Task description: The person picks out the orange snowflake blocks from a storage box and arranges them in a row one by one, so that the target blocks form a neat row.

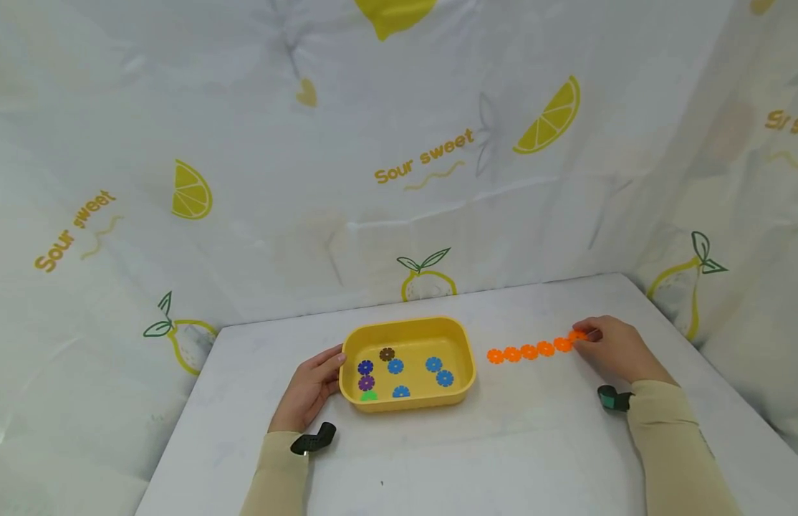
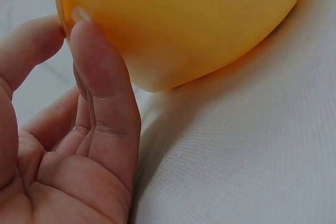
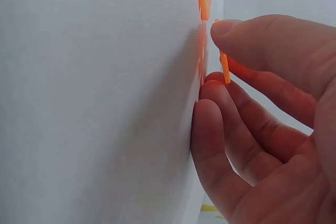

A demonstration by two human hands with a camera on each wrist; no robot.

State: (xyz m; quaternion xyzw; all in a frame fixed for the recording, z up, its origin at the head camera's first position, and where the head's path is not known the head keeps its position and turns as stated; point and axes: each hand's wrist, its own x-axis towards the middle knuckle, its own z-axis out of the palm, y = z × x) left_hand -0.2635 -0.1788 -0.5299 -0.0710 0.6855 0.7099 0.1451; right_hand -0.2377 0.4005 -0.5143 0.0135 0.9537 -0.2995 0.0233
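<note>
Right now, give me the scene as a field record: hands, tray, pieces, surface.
left hand: fingers straight against the left end of the yellow tray
right hand: pinches the orange flower disc at the right end of the orange row
orange row: five more discs, flat on the table, right of the tray
tray contents: blue, purple, brown and green flower discs
surface: white table

The tray (image 1: 460, 337) by the left hand (image 1: 309, 387) is yellow. The discs (image 1: 529, 351) at the right hand (image 1: 614, 350) are orange. The cloth (image 1: 373, 143) shows yellow lemons.
</note>
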